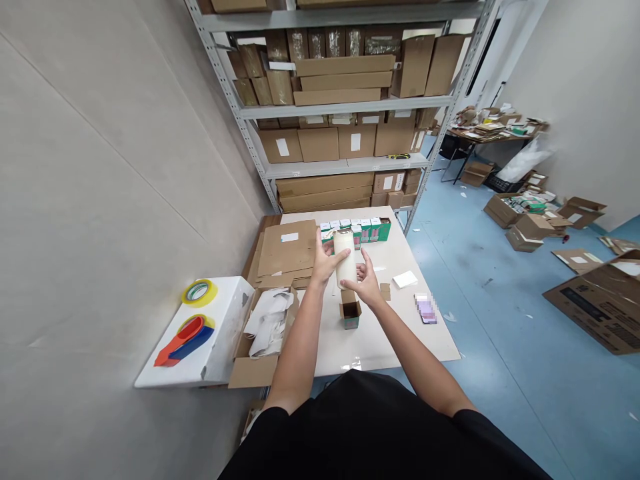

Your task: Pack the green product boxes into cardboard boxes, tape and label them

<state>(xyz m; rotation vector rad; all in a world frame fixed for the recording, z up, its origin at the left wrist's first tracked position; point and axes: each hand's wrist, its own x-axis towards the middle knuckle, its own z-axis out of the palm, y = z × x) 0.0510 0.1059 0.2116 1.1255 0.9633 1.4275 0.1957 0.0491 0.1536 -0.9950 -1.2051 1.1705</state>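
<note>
A cream-coloured cylinder (345,265), like a tumbler, stands nearly upright between my hands above the table (373,347). My left hand (324,261) closes on its upper left side, thumb across the front. My right hand (366,281) holds it low on the right, thumb near the base and the other fingers partly raised. Just below, a small green carton (351,323) stands with its top flaps open and its inside dark. Behind the cylinder runs a row of green and white cartons (375,231), partly hidden by my hands.
Flattened cardboard (285,250) lies at left, above an open box of white paper (270,323). A tape dispenser (185,340) and tape roll (199,291) rest on a white block. A white packet (405,279) and phone (426,309) lie right. Shelving (345,110) stands behind.
</note>
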